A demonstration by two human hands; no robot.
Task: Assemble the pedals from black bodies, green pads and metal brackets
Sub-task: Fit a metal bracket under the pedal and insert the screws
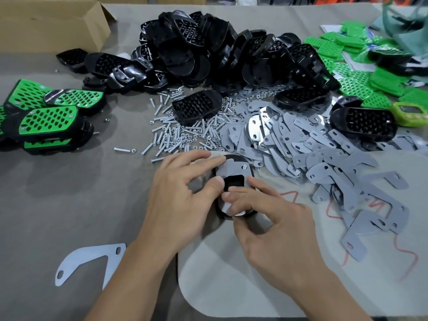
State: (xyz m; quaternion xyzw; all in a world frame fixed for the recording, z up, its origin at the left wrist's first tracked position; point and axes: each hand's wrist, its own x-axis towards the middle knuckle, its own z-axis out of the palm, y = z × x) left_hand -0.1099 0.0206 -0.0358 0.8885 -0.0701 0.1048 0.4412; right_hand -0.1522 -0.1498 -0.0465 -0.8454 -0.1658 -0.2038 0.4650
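A black pedal body (234, 181) lies on the table in front of me with a grey metal bracket (231, 169) laid on top of it; a screw end shows at the bracket's far hole. My left hand (183, 193) grips the body from the left, fingers over its far edge and thumb pressing on the bracket. My right hand (266, 218) pinches the near end of the bracket and body with thumb and fingertips. Most of the body is hidden under both hands.
A heap of black bodies (208, 47) lies at the back and loose green pads (352, 66) at the far right. Finished green-and-black pedals (48, 119) sit at the left. Screws and nuts (176, 133) and several grey brackets (324, 154) spread mid-table. One bracket (85, 258) lies near left. A cardboard box (46, 22) stands far left.
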